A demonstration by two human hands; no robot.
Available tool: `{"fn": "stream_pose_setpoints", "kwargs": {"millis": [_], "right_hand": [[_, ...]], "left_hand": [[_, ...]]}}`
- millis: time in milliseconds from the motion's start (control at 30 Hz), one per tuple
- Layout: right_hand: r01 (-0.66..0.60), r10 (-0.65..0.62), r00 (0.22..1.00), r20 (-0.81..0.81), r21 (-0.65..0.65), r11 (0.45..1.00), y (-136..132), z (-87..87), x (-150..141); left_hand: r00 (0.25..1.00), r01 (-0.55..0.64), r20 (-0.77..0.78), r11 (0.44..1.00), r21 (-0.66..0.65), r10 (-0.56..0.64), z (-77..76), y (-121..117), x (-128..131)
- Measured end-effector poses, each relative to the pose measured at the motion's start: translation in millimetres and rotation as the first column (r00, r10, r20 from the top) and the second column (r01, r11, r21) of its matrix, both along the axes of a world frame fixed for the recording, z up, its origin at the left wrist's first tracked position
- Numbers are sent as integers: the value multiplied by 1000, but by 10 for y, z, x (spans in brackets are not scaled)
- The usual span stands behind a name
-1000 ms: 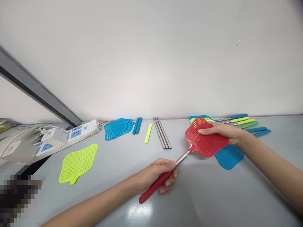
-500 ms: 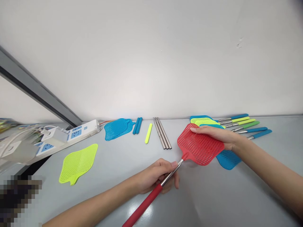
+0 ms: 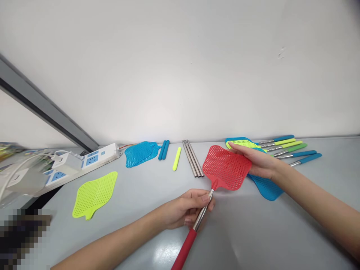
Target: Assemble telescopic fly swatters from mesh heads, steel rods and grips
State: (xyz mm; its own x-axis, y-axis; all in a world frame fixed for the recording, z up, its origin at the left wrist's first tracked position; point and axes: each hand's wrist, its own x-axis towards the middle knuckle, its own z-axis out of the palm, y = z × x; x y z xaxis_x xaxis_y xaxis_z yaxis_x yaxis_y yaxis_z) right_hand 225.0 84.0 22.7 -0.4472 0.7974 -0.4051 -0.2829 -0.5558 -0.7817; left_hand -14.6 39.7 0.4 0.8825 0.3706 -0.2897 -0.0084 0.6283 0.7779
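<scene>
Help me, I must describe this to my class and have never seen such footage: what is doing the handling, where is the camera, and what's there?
There is no machine here, just a person's two bare hands. The camera sits on their head, looking forward and down. The left hand holds a red fly swatter by its metal shaft. The right hand is at the right edge of the swatter's mesh head; whether it grips is unclear. On the grey table lie, from left, a power strip, a yellow-green mesh head, blue mesh heads, two blue grips, a yellow grip, metal rods and, on the right, several other swatters.
</scene>
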Motion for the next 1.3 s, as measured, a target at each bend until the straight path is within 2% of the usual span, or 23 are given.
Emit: {"fn": "stream_pose_setpoints", "kwargs": {"millis": [133, 367, 600, 667, 867, 967, 1067, 1133, 1300], "right_hand": [[-48, 47, 996, -80, 0, 999, 12, -24, -13], [-111, 113, 993, -41, 44, 993, -24, -103, -107], [-225, 225, 974, 14, 115, 968, -181, -223, -332], [-253, 253, 967, 19, 140, 957, -238, -231, -399], [-377, 393, 919, -29, 229, 898, -407, -255, -571], [-308, 348, 929, -125, 259, 915, -445, -264, -611], [-254, 293, 946, -138, 248, 935, -438, -276, -611], [-252, 287, 951, -115, 247, 936, -420, -291, -599], [-217, 259, 959, -114, 293, 931, -398, -318, -583]], "left_hand": [[996, -9, 85, 998, -58, 14, -55, 12, 19], [973, 9, 228, 986, -167, 30, -72, 45, 20], [939, 144, 325, 987, -68, -115, -118, 35, 20], [936, 148, 330, 987, -55, -122, -117, 33, 22], [937, -50, 341, 995, -81, 75, -96, 37, 35], [933, -147, 317, 984, -101, 172, -105, 40, 43], [918, -238, 295, 963, -127, 266, -117, 43, 43], [917, -258, 274, 955, -146, 289, -119, 48, 40], [935, -205, 257, 965, -163, 243, -102, 63, 32]]}}
